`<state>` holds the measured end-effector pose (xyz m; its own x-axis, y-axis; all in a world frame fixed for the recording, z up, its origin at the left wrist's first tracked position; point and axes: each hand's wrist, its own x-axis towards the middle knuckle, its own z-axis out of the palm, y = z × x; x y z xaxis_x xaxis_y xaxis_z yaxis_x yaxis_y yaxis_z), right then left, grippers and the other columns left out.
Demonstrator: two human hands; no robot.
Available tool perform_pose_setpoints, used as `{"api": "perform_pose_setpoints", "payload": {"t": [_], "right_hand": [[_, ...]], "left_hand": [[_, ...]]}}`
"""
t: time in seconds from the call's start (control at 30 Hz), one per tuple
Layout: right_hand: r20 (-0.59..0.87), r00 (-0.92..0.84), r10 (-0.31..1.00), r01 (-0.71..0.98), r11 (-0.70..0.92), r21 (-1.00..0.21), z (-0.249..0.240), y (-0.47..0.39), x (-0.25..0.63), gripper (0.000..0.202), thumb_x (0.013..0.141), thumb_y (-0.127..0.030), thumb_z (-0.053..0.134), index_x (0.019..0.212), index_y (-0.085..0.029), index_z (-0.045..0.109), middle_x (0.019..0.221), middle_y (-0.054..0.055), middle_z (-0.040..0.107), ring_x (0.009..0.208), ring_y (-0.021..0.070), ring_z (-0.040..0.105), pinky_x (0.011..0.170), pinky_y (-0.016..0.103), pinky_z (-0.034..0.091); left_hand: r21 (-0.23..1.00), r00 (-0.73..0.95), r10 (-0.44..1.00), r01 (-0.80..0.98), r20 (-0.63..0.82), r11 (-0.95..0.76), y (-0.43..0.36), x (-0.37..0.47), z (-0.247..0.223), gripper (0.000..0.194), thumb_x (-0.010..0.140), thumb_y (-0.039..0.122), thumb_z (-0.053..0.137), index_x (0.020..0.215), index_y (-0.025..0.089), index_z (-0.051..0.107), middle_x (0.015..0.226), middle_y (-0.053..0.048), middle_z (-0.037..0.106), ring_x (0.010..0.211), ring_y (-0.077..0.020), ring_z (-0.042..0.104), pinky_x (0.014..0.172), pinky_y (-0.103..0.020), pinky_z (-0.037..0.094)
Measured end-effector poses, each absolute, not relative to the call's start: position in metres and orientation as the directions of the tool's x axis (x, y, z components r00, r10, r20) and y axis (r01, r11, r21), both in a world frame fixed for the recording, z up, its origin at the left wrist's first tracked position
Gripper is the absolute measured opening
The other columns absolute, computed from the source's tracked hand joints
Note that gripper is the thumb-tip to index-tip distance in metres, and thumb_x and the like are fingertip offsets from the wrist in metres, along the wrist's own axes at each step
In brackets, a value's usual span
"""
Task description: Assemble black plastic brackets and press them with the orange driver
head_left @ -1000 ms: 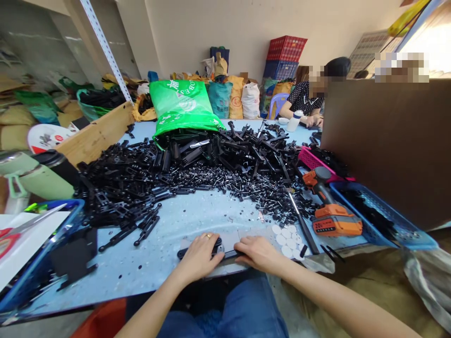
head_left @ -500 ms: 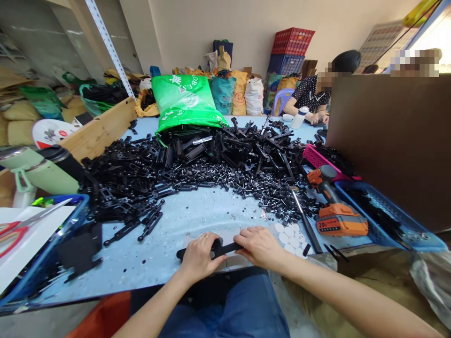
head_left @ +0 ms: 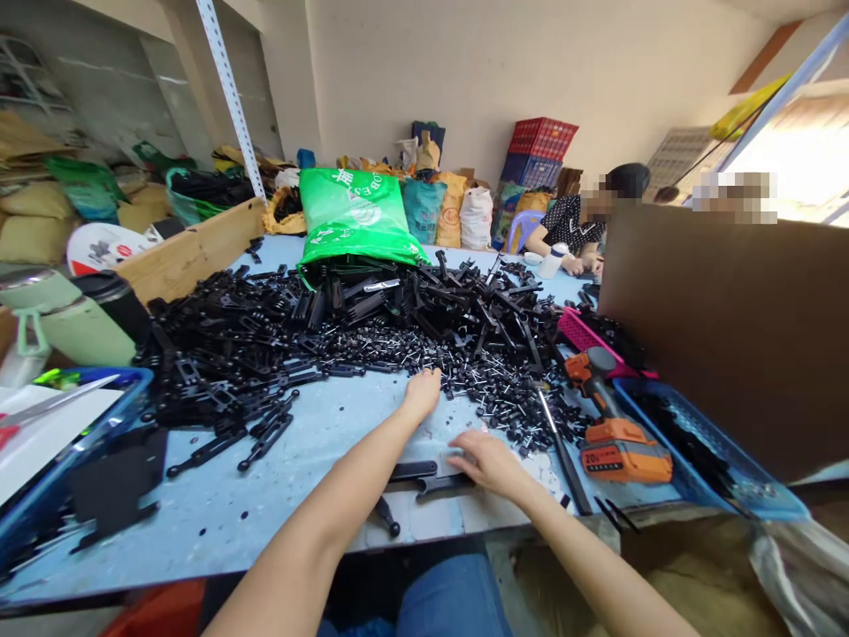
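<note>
My left hand (head_left: 423,393) reaches to the near edge of a pile of small black knobs and screws (head_left: 491,389), its fingers drawn together; what is between them is too small to tell. My right hand (head_left: 487,462) is over the table near the front edge, fingers apart, just above a black forked part (head_left: 443,484). Beside that lies a flat black bar (head_left: 415,471). A black ball-ended piece (head_left: 386,516) rests at the table edge, partly behind my left forearm.
An orange cordless drill (head_left: 623,447) and a silver-and-black tool (head_left: 562,447) lie to the right. Black arms (head_left: 218,336) are heaped at the left. A green bag (head_left: 362,217) stands behind. Blue baskets flank both sides. Across the table sits a person (head_left: 570,226).
Both hands have let go of the black parts, which now lie on the table. My left hand has moved forward to the small parts. My right hand has opened. The view has shifted.
</note>
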<state>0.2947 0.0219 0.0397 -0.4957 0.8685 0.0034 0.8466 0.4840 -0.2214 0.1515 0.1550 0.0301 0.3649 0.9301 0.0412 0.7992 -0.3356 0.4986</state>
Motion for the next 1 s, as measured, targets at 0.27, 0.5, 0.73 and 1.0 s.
{"api": "perform_pose_setpoints", "payload": {"t": [0.27,0.5,0.73,1.0], "right_hand": [[0.066,-0.36,0.931,0.923,0.365,-0.119,0.022,0.117,0.283,0.02,0.084,-0.011,0.044,0.091,-0.015,0.062,0.098,0.012,0.059,0.097,0.0221,0.051,0.082,0.03,0.041],[0.151,-0.324,0.934,0.872,0.356,-0.335,0.024,0.078,0.279,0.017,0.085,-0.021,0.048,0.094,-0.017,0.062,0.092,0.005,0.063,0.083,0.0147,0.059,0.075,0.025,0.047],[0.309,-0.235,0.921,0.487,0.387,-0.783,0.023,0.021,0.257,0.014,0.082,-0.028,0.056,0.087,-0.019,0.065,0.082,0.004,0.065,0.073,0.0156,0.063,0.065,0.026,0.052],[0.415,-0.406,0.814,0.607,0.58,-0.543,0.032,0.005,0.26,0.018,0.086,-0.021,0.049,0.095,-0.022,0.064,0.091,0.005,0.062,0.079,0.0147,0.062,0.069,0.025,0.051]], "left_hand": [[0.611,0.232,0.963,0.745,0.14,-0.268,0.118,0.089,0.025,0.015,0.085,0.026,0.052,0.084,0.014,0.062,0.092,-0.007,0.063,0.091,-0.0183,0.059,0.083,-0.034,0.047],[0.905,-0.054,0.991,0.418,0.118,-0.085,0.018,-0.003,0.019,0.029,0.083,0.041,0.05,0.077,0.015,0.059,0.063,0.0,0.059,0.05,-0.0119,0.059,0.051,-0.023,0.048],[0.798,-0.113,0.913,0.536,0.392,-0.276,-0.004,0.004,0.006,0.021,0.086,0.034,0.049,0.077,0.017,0.059,0.077,-0.003,0.057,0.066,-0.0134,0.058,0.06,-0.025,0.049],[0.199,0.361,0.712,0.796,0.603,-0.572,-0.014,-0.005,-0.004,0.015,0.086,0.017,0.051,0.097,0.015,0.061,0.083,-0.007,0.065,0.086,-0.02,0.058,0.07,-0.029,0.046]]}}
